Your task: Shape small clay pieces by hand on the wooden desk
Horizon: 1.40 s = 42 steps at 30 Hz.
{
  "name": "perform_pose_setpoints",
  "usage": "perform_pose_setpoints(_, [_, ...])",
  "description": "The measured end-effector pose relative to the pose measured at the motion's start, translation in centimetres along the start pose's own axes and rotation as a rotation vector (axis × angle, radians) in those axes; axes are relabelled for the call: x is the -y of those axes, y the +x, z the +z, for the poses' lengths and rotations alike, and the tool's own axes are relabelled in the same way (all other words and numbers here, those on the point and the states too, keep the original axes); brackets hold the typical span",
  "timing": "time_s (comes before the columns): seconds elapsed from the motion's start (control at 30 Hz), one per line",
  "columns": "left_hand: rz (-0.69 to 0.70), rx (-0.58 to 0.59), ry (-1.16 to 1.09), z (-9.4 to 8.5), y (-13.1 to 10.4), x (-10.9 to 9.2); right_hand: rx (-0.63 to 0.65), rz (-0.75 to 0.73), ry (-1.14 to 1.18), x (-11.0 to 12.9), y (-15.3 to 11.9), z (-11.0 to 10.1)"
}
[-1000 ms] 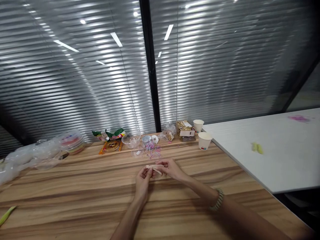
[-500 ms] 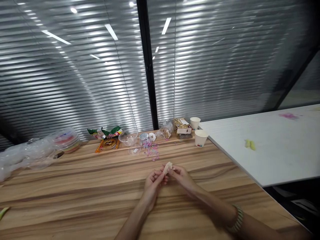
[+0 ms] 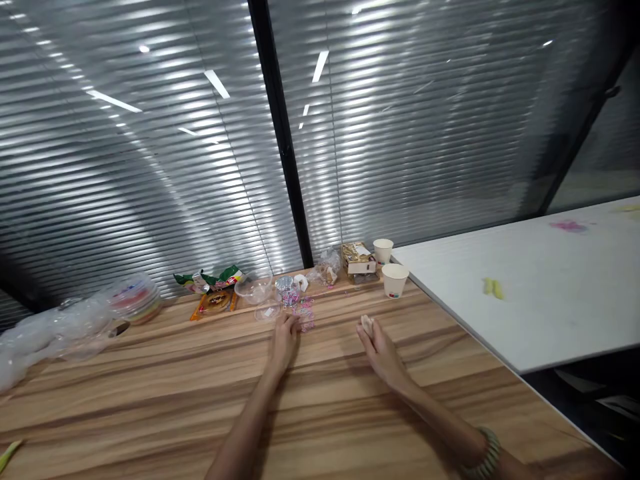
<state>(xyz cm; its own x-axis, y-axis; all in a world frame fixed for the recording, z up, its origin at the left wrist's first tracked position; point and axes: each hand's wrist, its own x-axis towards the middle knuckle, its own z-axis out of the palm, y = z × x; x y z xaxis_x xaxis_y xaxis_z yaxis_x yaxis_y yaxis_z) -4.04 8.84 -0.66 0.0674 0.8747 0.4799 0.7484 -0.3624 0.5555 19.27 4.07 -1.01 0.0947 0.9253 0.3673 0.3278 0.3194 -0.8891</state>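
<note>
My left hand (image 3: 284,340) is low over the table at the near edge of a scatter of small pink and purple pieces (image 3: 306,313). Its fingers are bent and drawn together, and whatever lies between their tips is hidden. Above the hand are a small silvery cup (image 3: 285,283) and a clear round lid (image 3: 267,312) with a white label. Off to the right, my right hand (image 3: 383,353) is closed around a crumpled cream-coloured lump (image 3: 367,325), whose top pokes out between thumb and fingers. A beaded bracelet (image 3: 487,453) circles the right wrist.
Two paper cups (image 3: 396,281) and a gold box (image 3: 359,260) stand at the back. Left of them are a clear bowl (image 3: 254,288), snack packets (image 3: 215,303), stacked tubs (image 3: 135,297) and crumpled plastic (image 3: 55,333). Yellow pieces (image 3: 493,288) lie on the white table (image 3: 545,320).
My hands have come apart. The left has moved left and forward to the small pink pieces; the right has shifted right, keeping the cream-coloured lump. The view has tilted slightly.
</note>
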Motion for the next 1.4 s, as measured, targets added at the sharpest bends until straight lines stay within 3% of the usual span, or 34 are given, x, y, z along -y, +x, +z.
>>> perform_pose_setpoints(0.13, [0.024,0.036,0.08,0.8,0.9,1.2,0.043,-0.018,-0.027,-0.1,-0.2,-0.7])
perform_pose_setpoints(0.3, [0.013,0.027,0.107,0.9,1.5,1.3,0.102,-0.019,-0.003,0.5,-0.5,-0.6])
perform_pose_setpoints(0.43, [-0.01,-0.03,-0.009,0.5,1.0,0.0,0.189,-0.049,0.075,1.0,-0.9,-0.6])
perform_pose_setpoints(0.53, [-0.072,-0.141,-0.128,0.2,-1.4,-2.3,0.252,-0.049,0.089,1.1,-1.2,-0.6])
perform_pose_setpoints(0.63, [0.006,-0.039,-0.212,-0.2,-4.7,-5.1,0.34,-0.061,0.049,1.2,-1.5,-0.6])
perform_pose_setpoints(0.77, [-0.062,0.012,-0.264,-0.3,-7.1,-7.4,0.446,-0.105,0.014,1.7,-2.0,-0.4])
perform_pose_setpoints(0.93, [-0.074,0.177,-0.511,0.0,-6.7,-7.9,0.529,-0.152,0.066,2.3,-2.3,0.0])
perform_pose_setpoints(1.07, [-0.011,0.285,-0.525,0.1,-6.6,-8.2,0.535,-0.166,0.073,2.4,-2.3,-0.1])
perform_pose_setpoints(1.4, [-0.028,0.318,-0.555,0.6,-6.8,-8.0,0.559,-0.2,-0.033,1.9,-2.2,-0.7])
